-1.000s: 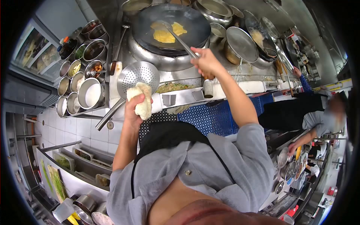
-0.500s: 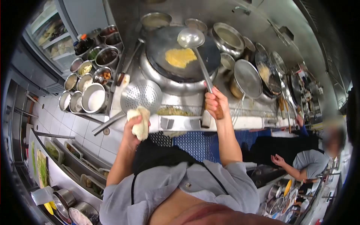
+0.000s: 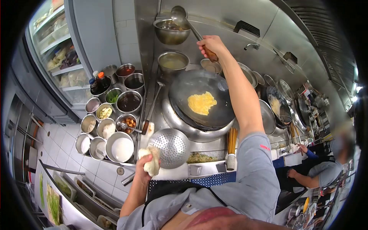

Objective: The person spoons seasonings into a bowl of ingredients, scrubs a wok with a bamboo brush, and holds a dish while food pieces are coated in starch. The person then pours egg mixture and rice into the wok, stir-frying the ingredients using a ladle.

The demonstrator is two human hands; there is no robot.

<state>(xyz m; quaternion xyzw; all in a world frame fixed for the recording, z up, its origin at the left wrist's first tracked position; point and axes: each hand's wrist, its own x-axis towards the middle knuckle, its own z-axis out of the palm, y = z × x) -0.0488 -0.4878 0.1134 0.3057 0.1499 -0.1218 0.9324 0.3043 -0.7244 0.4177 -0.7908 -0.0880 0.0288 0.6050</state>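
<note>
My right hand grips the wooden end of a ladle, arm stretched far forward. The ladle's bowl is at the rim of a metal pot at the back, which holds a dark liquid. Below my right arm, a yellow piece of cooked egg lies in the dark wok on the burner. My left hand is closed round a bunched, pale cloth. Right beside it lies a perforated skimmer, partly covered by the cloth; its handle passes behind my left hand.
To the left stand several metal pots of sauces and seasonings with bottles. A bamboo brush stands at the stove's front edge. Another pot sits behind the wok. On the right, a co-worker stands by further pans.
My right hand has carried the ladle from above the wok forward to the back pot. The camera view has shifted too. My left hand keeps the cloth near the skimmer.
</note>
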